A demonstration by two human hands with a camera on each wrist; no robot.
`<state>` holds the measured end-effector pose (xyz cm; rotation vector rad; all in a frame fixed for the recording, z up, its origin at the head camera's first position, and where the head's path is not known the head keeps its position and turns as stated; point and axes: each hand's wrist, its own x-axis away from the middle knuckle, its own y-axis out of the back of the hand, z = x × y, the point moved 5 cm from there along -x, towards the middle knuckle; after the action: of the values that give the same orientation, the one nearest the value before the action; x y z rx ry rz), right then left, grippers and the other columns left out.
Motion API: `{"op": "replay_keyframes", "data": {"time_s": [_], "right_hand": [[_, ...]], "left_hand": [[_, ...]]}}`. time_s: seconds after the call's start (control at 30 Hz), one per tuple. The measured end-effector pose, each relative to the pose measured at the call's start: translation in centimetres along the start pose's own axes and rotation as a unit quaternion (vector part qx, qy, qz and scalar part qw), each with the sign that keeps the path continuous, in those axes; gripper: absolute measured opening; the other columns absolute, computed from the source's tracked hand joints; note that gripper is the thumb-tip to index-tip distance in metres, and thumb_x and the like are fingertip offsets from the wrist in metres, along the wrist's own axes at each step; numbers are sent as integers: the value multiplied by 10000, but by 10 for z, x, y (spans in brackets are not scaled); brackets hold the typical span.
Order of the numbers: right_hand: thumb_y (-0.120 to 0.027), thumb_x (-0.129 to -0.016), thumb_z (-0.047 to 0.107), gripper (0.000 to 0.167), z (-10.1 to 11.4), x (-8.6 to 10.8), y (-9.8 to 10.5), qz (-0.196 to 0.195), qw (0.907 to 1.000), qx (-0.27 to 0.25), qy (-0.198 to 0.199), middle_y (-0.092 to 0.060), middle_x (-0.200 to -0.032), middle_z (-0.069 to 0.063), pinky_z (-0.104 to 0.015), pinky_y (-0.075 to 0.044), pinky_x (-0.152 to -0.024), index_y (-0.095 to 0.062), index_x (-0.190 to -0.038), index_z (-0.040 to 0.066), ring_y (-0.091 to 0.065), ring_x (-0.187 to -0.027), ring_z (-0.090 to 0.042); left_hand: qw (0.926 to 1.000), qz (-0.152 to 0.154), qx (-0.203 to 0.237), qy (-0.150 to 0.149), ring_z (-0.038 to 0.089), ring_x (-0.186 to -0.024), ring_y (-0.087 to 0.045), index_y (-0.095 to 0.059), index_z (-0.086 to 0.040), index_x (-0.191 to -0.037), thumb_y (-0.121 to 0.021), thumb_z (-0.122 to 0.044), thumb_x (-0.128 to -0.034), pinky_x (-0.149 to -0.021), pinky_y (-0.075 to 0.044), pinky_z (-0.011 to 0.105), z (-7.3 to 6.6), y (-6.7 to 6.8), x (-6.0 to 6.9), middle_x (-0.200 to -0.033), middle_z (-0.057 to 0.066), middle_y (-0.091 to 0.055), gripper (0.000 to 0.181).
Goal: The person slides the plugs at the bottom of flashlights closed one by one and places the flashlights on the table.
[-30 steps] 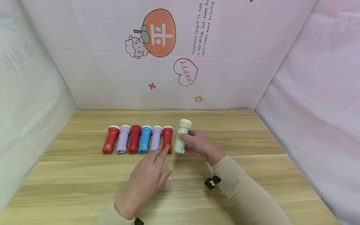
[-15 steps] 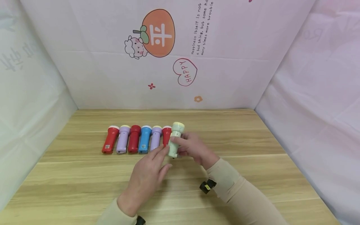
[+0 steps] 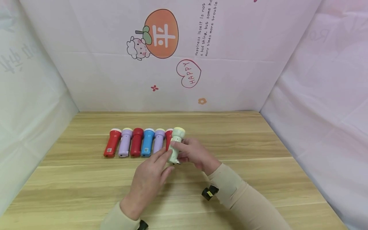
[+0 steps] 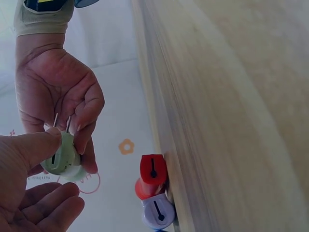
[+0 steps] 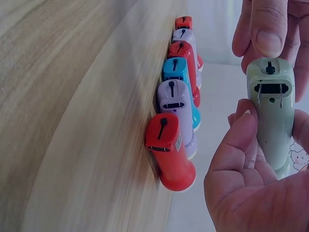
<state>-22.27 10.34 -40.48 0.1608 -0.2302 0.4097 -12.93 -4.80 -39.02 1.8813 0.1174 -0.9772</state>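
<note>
My right hand (image 3: 195,154) grips a pale green flashlight (image 3: 176,142) with a cream head, raised above the tabletop. Two thin metal plug prongs (image 5: 270,94) stand out from its tail end in the right wrist view. Reaching in from the left, my left hand (image 3: 150,174) has its thumb (image 5: 268,34) at the tail end by a small black slider, while its other fingers (image 4: 53,205) stay loosely extended, not wrapped round the flashlight. Partly behind it in the head view lies a red flashlight (image 3: 169,135), the rightmost of a row.
Side by side to the left lie a lilac flashlight (image 3: 158,142), a blue one (image 3: 148,142), a dark red one (image 3: 136,142), another lilac one (image 3: 125,143) and a red one (image 3: 113,142). A printed white cloth (image 3: 230,73) hangs behind the wooden table (image 3: 72,179).
The right hand has carried the green flashlight leftward and slightly nearer, to the left hand's fingers. The left hand has barely moved, and the row of flashlights stays put.
</note>
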Motion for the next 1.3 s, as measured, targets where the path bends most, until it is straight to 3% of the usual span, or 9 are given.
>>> {"op": "replay_keyframes", "data": {"time_s": [0.5,1.3], "right_hand": [[-653,-1010,412,511,-1,1,-8,191,9998,-2,36,-725,-1079,-122,-256,-589,-739,-647,-1207,-60,-714,-855,-166],[-605,-1030,439,537,0,3,-9,240,9996,-140,1,-725,-1110,-124,-259,-582,-743,-625,-1279,-37,-734,-930,-210]], "left_hand": [[9990,-376,49,-232,279,-1086,-744,-713,-48,-1289,-944,-184,-770,-776,-641,365,1,-1,2,-1239,171,-739,585],[9993,-329,90,-148,265,-1111,-744,-714,-67,-1286,-935,-176,-781,-798,-639,358,1,-1,1,-1246,156,-745,562]]}}
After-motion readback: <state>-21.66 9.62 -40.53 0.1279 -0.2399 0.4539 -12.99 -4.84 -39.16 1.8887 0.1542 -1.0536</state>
